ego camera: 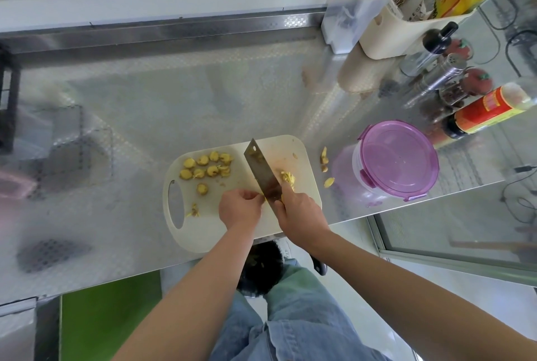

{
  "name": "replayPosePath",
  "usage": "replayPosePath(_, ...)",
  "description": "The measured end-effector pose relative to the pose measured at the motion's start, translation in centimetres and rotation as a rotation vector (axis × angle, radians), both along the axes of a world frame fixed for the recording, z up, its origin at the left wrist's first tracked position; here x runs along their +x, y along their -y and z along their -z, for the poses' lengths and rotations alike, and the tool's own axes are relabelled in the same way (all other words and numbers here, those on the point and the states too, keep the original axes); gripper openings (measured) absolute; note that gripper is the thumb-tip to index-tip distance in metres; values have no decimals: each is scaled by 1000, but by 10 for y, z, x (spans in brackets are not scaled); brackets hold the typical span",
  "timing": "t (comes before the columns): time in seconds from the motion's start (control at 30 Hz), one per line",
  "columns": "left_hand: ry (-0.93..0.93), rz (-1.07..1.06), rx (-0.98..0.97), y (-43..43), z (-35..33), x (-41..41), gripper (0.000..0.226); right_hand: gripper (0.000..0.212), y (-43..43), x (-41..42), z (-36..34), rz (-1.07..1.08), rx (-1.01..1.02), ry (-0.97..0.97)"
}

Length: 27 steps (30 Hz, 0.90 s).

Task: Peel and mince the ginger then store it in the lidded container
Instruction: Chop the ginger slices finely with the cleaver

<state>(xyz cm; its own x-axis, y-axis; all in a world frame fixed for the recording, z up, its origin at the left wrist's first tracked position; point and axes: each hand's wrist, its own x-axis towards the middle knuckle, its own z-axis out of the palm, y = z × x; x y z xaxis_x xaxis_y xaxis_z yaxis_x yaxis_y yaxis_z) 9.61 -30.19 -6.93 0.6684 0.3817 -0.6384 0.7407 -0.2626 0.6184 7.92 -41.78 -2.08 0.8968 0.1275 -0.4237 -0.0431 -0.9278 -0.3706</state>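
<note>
A white cutting board [302,154] lies on the steel counter. Several yellow ginger slices [207,167] sit on its left half, and a small heap of cut ginger [287,178] lies to the right of the blade. My right hand [299,215] grips the handle of a cleaver [261,174], whose blade rests on the board. My left hand [239,206] pinches a piece of ginger [263,199] right against the blade's left side; most of that piece is hidden. The round container with a purple lid [398,157] stands closed to the right of the board.
Ginger peel scraps [325,163] lie on the counter between board and container. Sauce bottles and shakers [453,90] and a cream caddy [406,26] crowd the back right. A dark bin [261,267] stands below the counter's front edge.
</note>
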Motion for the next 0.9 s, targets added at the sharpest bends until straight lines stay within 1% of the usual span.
replayPosePath(0.13,14,13,14,1,-2,0,4,24,0,1,-1,-3,-18,-11)
replayPosePath(0.4,21,13,20,1,1,-1,7,17,-4,2,-3,-5,-61,-50)
replayPosePath(0.53,28,12,17,2,0,-1,7,8,-9,3,1,4,-92,-58)
replayPosePath(0.67,30,28,26,1,-3,-1,8,10,-15,1,11,24,-93,-68)
replayPosePath(0.73,35,38,35,1,-4,-1,9,5,-15,0,14,19,-87,-54)
replayPosePath(0.77,34,42,39,1,-4,-1,9,6,-14,1,14,23,-76,-46)
replayPosePath(0.9,35,25,45,3,-3,-3,8,25,-13,10,16,73,1,-5)
